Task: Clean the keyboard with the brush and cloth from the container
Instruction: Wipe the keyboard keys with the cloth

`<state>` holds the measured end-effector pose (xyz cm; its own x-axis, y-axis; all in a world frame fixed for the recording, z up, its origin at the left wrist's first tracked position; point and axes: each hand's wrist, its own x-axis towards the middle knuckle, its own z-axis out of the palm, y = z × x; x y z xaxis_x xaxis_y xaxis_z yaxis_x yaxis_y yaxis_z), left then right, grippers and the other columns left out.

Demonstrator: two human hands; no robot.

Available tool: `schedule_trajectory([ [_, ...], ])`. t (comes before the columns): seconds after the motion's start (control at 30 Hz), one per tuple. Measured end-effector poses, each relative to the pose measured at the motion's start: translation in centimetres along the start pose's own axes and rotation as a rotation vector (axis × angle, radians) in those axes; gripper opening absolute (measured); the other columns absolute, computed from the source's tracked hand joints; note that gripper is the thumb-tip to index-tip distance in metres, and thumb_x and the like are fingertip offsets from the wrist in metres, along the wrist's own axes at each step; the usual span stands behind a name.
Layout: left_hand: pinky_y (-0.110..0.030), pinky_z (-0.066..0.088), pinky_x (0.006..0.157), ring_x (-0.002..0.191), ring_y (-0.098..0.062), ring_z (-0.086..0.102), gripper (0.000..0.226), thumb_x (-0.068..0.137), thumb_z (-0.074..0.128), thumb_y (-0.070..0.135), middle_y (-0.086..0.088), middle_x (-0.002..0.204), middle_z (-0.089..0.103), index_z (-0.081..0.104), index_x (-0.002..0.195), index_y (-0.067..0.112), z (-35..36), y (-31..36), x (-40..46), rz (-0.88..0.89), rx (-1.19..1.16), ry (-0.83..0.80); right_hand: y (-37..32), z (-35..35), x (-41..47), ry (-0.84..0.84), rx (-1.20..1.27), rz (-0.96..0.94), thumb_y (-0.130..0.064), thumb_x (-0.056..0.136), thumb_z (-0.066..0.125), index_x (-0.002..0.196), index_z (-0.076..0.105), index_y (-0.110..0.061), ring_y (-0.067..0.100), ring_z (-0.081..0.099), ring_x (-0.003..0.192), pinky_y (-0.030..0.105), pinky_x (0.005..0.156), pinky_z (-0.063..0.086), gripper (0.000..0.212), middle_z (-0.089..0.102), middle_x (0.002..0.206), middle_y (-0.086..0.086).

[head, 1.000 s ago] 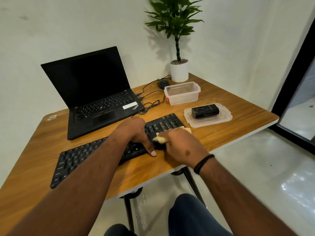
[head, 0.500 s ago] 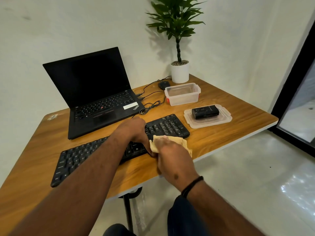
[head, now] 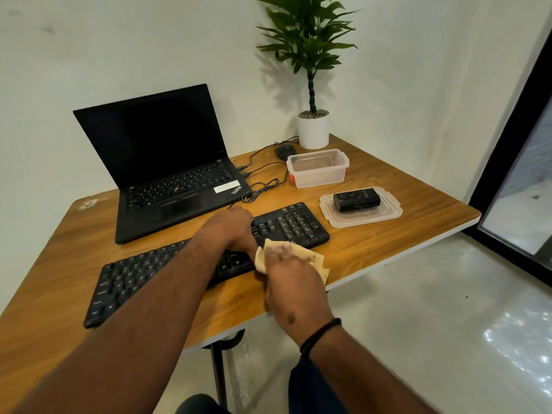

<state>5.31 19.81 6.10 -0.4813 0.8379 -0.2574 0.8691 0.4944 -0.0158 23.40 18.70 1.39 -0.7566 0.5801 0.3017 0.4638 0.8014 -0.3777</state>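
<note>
One black keyboard (head: 286,225), one cloth (head: 313,258), one clear container (head: 318,168) and one lid (head: 388,212) are visible. There is one laptop (head: 167,162), one mouse (head: 285,151), one potted plant (head: 312,127). Two hands (head: 230,225) (head: 294,286) show.

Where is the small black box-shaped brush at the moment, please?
In the head view, the black box-shaped brush lies on the clear plastic lid, right of the black keyboard and in front of the clear container.

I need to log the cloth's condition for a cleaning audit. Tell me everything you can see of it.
The cloth is pale yellow-beige, soft and crumpled, bunched under the right hand, which grips it. It lies at the near edge of the black keyboard, partly on the wooden table. The left hand rests on the keys beside it.
</note>
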Motion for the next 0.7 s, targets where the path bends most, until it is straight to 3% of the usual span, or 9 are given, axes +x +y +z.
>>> schedule_trajectory([
  [0.07,-0.036,0.052,0.084,0.103,-0.021,0.055,0.068,0.069,0.083,0.049,-0.004,0.12,0.053,0.061,0.125,0.017,0.1,0.0,0.1,0.002,-0.004,0.012,0.0,-0.5,0.0,0.005,0.095,-0.022,-0.014,0.1,0.048,0.139,0.051,-0.018,0.022,0.062,0.115,0.033,0.094,0.051,0.039,0.065,0.126,0.006],
  [0.1,-0.037,0.052,0.086,0.102,-0.021,0.055,0.072,0.064,0.085,0.053,-0.003,0.119,0.054,0.062,0.122,0.017,0.2,0.0,0.0,-0.001,-0.004,0.004,0.4,-1.1,0.1,0.028,0.163,-0.006,-0.018,0.101,0.048,0.137,0.052,-0.021,0.018,0.064,0.108,0.03,0.091,0.053,0.036,0.068,0.118,0.003],
  [0.2,-0.041,0.056,0.084,0.095,-0.019,0.058,0.103,0.022,0.085,0.075,0.002,0.109,0.057,0.062,0.107,0.023,0.0,0.1,-0.6,-0.041,-0.065,-0.039,2.4,-3.2,1.4,0.151,0.225,0.126,-0.02,0.101,0.048,0.143,0.049,-0.019,0.017,0.066,0.1,0.023,0.085,0.051,0.041,0.07,0.113,0.004],
  [0.27,-0.042,0.055,0.088,0.104,-0.02,0.056,0.118,0.019,0.084,0.077,0.002,0.118,0.055,0.058,0.121,0.023,-0.1,0.0,-0.7,-0.05,-0.07,-0.051,4.5,-4.1,2.5,0.223,0.134,0.253,-0.018,0.102,0.047,0.14,0.051,-0.017,0.02,0.066,0.101,0.025,0.084,0.05,0.038,0.069,0.113,0.006],
  [0.33,-0.043,0.053,0.093,0.113,-0.022,0.054,0.128,0.026,0.087,0.075,0.0,0.129,0.052,0.051,0.136,0.021,-0.2,0.1,-0.9,-0.052,-0.054,-0.055,6.0,-4.1,3.3,0.19,0.046,0.332,-0.015,0.1,0.049,0.129,0.056,-0.015,0.024,0.066,0.102,0.032,0.085,0.052,0.029,0.069,0.11,0.008],
  [0.4,-0.043,0.053,0.094,0.115,-0.022,0.054,0.13,0.026,0.088,0.075,-0.001,0.131,0.052,0.05,0.138,0.021,-0.3,0.1,-0.9,-0.052,-0.057,-0.058,5.6,-3.4,3.3,0.067,-0.044,0.306,-0.013,0.099,0.051,0.122,0.056,-0.014,0.024,0.064,0.105,0.034,0.088,0.052,0.024,0.067,0.113,0.008],
  [0.47,-0.042,0.054,0.09,0.107,-0.02,0.056,0.125,0.02,0.084,0.077,0.002,0.121,0.055,0.056,0.128,0.023,-0.2,0.1,-0.8,-0.046,-0.064,-0.063,3.9,-2.2,2.5,0.008,-0.068,0.192,-0.011,0.097,0.054,0.129,0.053,-0.013,0.022,0.06,0.114,0.03,0.095,0.048,0.032,0.063,0.124,0.007],
  [0.6,-0.035,0.052,0.074,0.09,-0.016,0.055,0.105,0.011,0.075,0.081,0.004,0.103,0.057,0.058,0.099,0.026,-0.4,0.4,-0.9,-0.032,-0.022,-0.046,1.4,-1.5,2.4,-0.019,0.097,0.017,-0.015,0.097,0.053,0.128,0.057,-0.015,0.022,0.061,0.108,0.033,0.094,0.05,0.031,0.065,0.119,0.006],
  [0.7,-0.036,0.055,0.076,0.089,-0.017,0.059,0.109,0.005,0.076,0.081,0.005,0.102,0.061,0.063,0.099,0.027,-0.2,0.4,-1.0,-0.054,-0.07,-0.027,2.3,-2.4,5.0,0.041,0.254,0.087,-0.011,0.099,0.048,0.132,0.059,-0.017,0.021,0.064,0.104,0.034,0.096,0.053,0.035,0.069,0.113,0.007],
])
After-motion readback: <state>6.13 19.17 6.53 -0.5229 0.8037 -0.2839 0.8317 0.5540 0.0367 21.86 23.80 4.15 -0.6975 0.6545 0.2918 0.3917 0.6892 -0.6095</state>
